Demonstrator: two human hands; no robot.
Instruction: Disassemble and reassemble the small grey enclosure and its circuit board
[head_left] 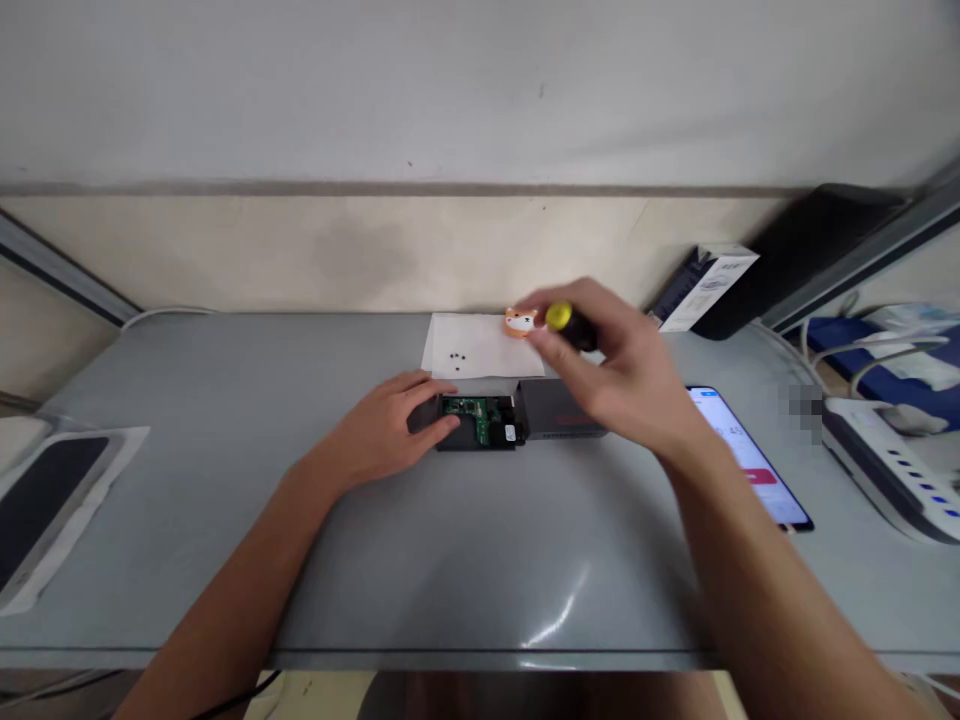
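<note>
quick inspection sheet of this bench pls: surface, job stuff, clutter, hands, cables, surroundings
surface: grey table, glossy, glare near front edge
job's things: green circuit board in an opened case, grey cover beside it, black screws on white paper
clutter: orange figure, lit phone, white box, dark slab far left
hands: left hand rests on the case's left end; right hand, fingers closed on yellow-capped screwdriver
cables: white cables by the power strip, right
surroundings: pale wall behind
</note>
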